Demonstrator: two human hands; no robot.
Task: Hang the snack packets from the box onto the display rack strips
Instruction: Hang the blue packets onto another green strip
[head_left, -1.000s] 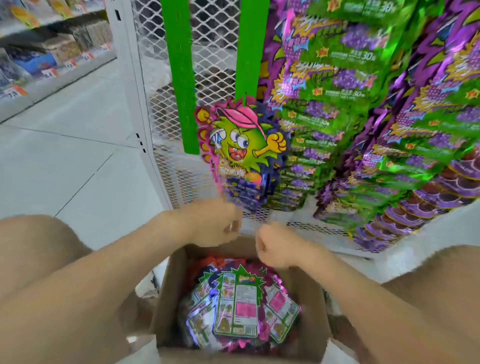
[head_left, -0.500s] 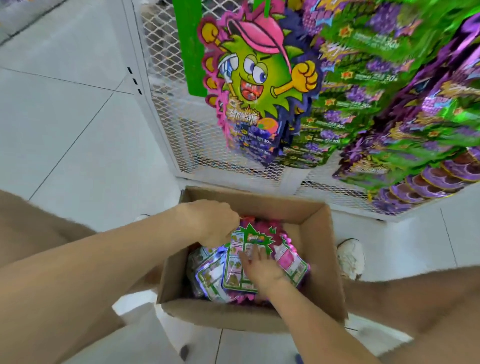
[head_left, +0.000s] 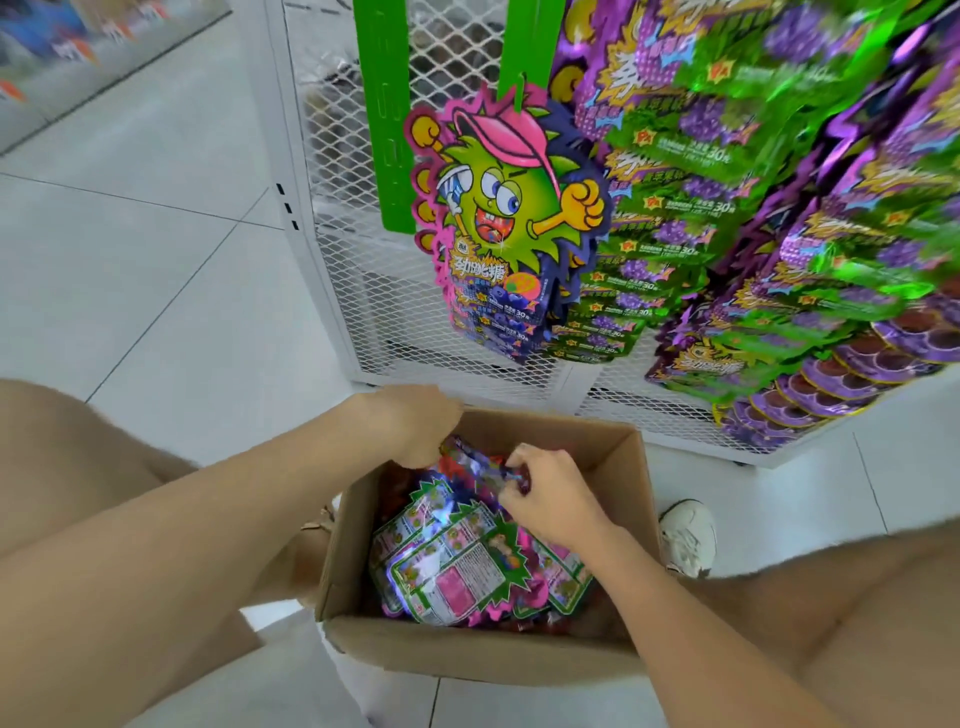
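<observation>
two-handed, working inside the cardboard box (head_left: 467, 657). curling the left hand (head_left: 415, 426) over the far rim and closing its fingers on the upper edge of a crumpled blue and red snack packet (head_left: 475, 460). pinching the other end of that same packet with the right hand (head_left: 553, 499), bending thumb and fingers tight around the foil. holding it raised between the two hands, just above the loose packets (head_left: 457, 566) lying beneath the right palm and showing green-edged backs with pink label panels. stretching both forearms across the near wall of the box.

facing, beyond the left knuckles, a white mesh display rack (head_left: 353, 270). looking up and ahead of the left hand at a green strip (head_left: 392, 104) with slots down its face, and just to the right of that at a second green strip (head_left: 524, 47) carrying a stack of hanging packets (head_left: 509, 208), fronted by a green cartoon figure in a pink cap. taking in, above and beyond the right hand, thick rows of green and purple packets (head_left: 727, 182) crowding the rack. crouching over pale floor tiles (head_left: 130, 260), with a white shoe (head_left: 688, 535) just outside the box, right of the right wrist. glimpsing a blurred shelf (head_left: 47, 47) far off to the left of the left hand.
</observation>
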